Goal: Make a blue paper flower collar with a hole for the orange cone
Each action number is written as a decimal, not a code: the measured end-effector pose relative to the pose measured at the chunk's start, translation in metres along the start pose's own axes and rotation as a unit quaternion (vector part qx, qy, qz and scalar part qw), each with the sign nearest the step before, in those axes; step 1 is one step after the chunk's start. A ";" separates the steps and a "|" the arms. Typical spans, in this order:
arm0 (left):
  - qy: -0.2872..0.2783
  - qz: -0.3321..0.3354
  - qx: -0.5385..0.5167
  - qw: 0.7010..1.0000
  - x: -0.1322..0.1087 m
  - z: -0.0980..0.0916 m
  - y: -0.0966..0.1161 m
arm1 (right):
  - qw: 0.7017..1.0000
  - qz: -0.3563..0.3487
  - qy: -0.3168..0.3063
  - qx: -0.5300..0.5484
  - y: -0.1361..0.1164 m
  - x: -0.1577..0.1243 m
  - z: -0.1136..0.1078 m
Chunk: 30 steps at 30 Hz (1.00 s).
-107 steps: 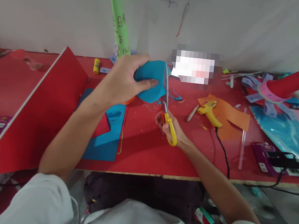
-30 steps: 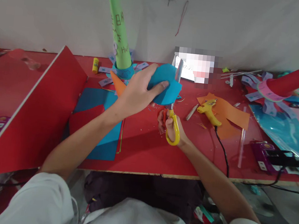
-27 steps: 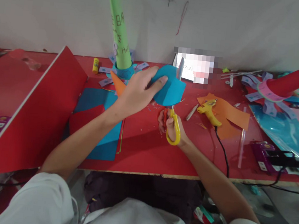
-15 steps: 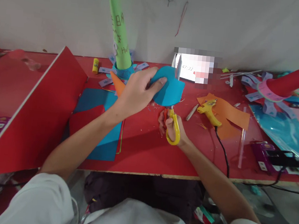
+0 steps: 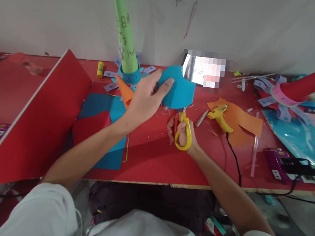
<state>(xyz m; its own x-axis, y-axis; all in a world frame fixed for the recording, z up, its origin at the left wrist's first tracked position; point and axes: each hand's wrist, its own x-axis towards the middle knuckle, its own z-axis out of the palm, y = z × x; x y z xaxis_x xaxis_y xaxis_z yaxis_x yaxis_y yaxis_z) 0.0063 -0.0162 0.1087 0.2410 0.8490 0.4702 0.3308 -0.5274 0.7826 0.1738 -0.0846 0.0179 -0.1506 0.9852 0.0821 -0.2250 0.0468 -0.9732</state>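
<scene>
Between the thumb and fingers of my left hand (image 5: 146,96) is a blue piece of paper (image 5: 180,92) with a rounded lower edge and a notch at its upper right. My right hand (image 5: 182,132) is closed on the handles of scissors (image 5: 189,136), one loop yellow and the other red. The blades pass behind the blue paper, and a tip shows above the notch in front of the phone. An orange paper cone (image 5: 124,91) lies just behind my left hand. Blue sheets (image 5: 110,162) and a red piece of paper (image 5: 93,126) lie under my left forearm.
A green paper tube (image 5: 125,35) stands in a blue base at the back, beside a glue stick (image 5: 100,70). A lit phone (image 5: 207,72) leans on the wall. To the right are a yellow glue gun (image 5: 221,118), orange paper (image 5: 247,123) and a power strip (image 5: 275,164). A red board (image 5: 41,128) slants at left.
The blue paper has shifted slightly up and left in my left hand, and its notch looks wider. The scissors have turned a little, their blade tip now farther right.
</scene>
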 end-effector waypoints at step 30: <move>0.048 0.026 -0.006 0.998 0.020 -0.026 0.000 | 0.997 -0.041 -0.063 -0.029 0.008 0.001 -0.006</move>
<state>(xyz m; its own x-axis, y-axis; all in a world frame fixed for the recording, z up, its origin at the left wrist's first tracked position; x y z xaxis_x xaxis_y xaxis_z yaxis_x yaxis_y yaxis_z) -0.0126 0.0021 0.1288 0.1685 0.8203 0.5466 0.3094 -0.5705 0.7608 0.1779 -0.0826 0.0087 -0.2544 0.9491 0.1857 -0.1866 0.1402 -0.9724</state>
